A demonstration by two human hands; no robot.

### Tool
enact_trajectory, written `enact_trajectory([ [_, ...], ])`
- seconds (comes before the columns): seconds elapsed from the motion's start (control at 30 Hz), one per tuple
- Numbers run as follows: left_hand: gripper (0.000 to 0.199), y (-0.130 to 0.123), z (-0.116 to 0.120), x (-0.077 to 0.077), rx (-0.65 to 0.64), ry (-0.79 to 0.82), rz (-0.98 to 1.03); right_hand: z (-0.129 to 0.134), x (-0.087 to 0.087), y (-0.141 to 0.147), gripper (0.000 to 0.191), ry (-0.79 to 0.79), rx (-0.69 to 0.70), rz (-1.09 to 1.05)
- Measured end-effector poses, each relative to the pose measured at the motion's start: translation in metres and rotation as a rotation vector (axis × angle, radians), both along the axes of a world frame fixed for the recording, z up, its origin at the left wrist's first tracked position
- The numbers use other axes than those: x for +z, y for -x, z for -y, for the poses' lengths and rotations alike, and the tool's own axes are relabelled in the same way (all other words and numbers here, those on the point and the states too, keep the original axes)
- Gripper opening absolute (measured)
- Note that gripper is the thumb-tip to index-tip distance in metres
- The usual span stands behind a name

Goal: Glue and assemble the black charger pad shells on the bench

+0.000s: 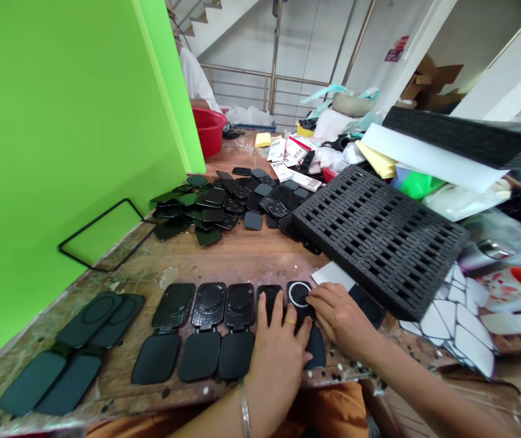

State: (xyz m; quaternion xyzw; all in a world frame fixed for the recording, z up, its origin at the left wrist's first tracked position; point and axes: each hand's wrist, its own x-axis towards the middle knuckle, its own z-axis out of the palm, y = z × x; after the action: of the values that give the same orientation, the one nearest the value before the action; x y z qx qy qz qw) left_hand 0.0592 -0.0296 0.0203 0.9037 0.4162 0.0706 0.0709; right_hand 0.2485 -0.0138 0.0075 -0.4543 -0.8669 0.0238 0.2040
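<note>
A row of black hinged folding panels (210, 304) lies unfolded along the near side of the table. My left hand (279, 347), with a ring and a bracelet, rests on the right end of the row, fingers spread and open. At the far right panel a white ring (299, 294) lies on the upper half. My right hand (342, 313) is closed at that ring's right edge, fingertips bunched together; what they pinch, if anything, is hidden. Beside my right hand lie a dark flat panel (366, 306) and a white sheet (332, 275).
A heap of black panels (215, 210) lies farther back, beside a slotted black foam block (379, 231). Folding panels (69, 347) overlap at left near a wire frame (91, 228). White pads (452, 316) and a mug (511, 289) are right. A green partition (59, 121) borders the table.
</note>
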Motion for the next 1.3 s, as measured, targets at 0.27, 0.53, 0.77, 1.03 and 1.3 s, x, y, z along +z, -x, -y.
enact_trajectory([
  [0.27, 0.045, 0.003, -0.010, -0.012, -0.019, -0.024, -0.013, -0.105, 0.066, -0.105, 0.017, -0.128, -0.601, -0.206],
  [0.53, 0.050, 0.014, -0.022, -0.035, -0.141, -0.168, -0.012, -0.218, 0.094, -0.194, 0.015, -0.040, -0.895, -0.293],
  [0.77, 0.053, 0.013, -0.020, -0.032, -0.119, -0.119, -0.036, -0.234, 0.075, -0.198, 0.026, 0.048, -0.921, -0.564],
  [1.03, 0.070, 0.019, -0.013, -0.010, -0.154, -0.125, -0.029, -0.188, 0.089, -0.174, 0.034, -0.031, -0.709, -1.085],
  [1.3, 0.043, 0.062, 0.002, -0.003, 0.078, -0.071, 0.037, -0.098, 0.082, -0.075, 0.032, 0.372, -0.456, -1.014],
])
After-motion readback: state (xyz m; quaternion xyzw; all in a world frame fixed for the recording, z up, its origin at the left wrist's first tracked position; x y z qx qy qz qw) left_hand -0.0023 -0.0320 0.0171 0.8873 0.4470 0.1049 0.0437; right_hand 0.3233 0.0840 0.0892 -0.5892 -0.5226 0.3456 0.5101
